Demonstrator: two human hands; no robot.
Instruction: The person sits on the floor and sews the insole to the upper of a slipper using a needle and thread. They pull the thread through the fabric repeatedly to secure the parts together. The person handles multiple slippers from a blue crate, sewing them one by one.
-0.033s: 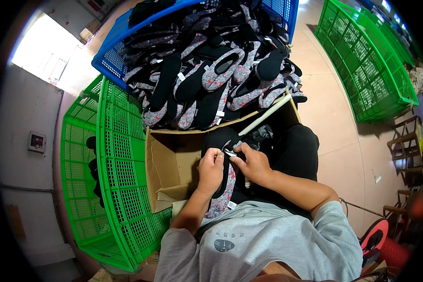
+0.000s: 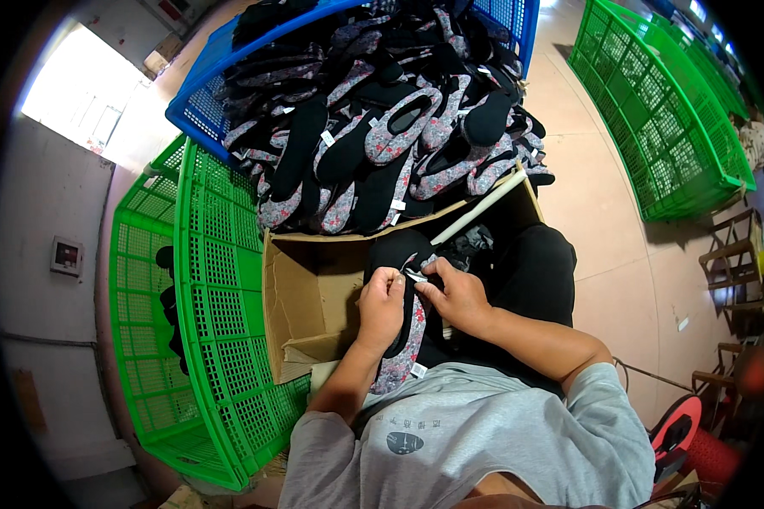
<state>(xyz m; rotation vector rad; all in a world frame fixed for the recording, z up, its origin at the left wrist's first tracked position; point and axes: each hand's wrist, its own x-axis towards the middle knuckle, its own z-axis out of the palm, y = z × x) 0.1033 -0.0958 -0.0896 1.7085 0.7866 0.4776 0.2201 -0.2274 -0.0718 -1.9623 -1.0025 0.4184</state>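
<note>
Across my lap lies a slipper [image 2: 415, 335] in grey fabric with red flowers and a black inside, a small white tag [image 2: 418, 371] near its lower end. My left hand [image 2: 380, 307] is closed in a pinch on its opening edge. Close beside it, my right hand [image 2: 458, 297] pinches the same edge from the other side. A small white strip [image 2: 416, 276] shows between the fingertips of both hands; whether it is sewn to the slipper I cannot tell. My fingers hide part of the edge.
An open cardboard box [image 2: 314, 280] stands before me, a pale tube [image 2: 480, 206] across its right part. Beyond, a blue crate [image 2: 197, 106] is heaped with similar slippers [image 2: 401, 127]. Green mesh crates [image 2: 221, 314] stand at left, another green crate [image 2: 654, 119] at far right.
</note>
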